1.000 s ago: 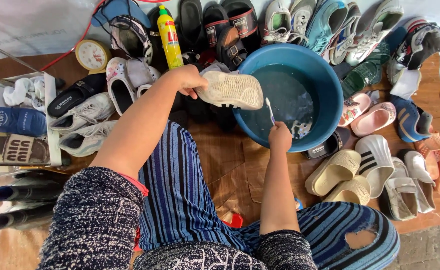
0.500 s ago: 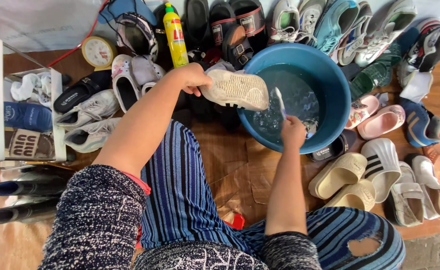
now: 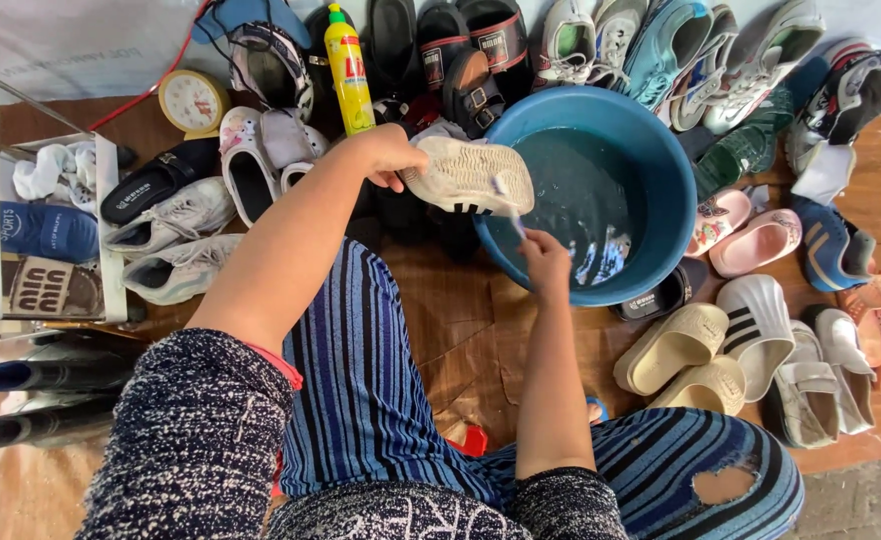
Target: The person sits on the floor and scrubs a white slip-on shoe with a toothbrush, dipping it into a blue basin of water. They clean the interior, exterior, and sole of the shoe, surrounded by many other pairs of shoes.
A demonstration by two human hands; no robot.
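Left hand is gripping a white sneaker sole-up at the blue basin's left rim, frame centre. Right hand is closing around a toothbrush, touching the sole. Scrubbing appears underway; many shoes around look unwashed.

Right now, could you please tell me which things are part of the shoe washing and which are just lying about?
In use: left hand, white sole-up sneaker, right hand, small brush, blue plastic water basin.

Lying about: yellow detergent bottle, round clock, cream slides.

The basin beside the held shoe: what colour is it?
Blue, inside and out; the basin shows in the head view.
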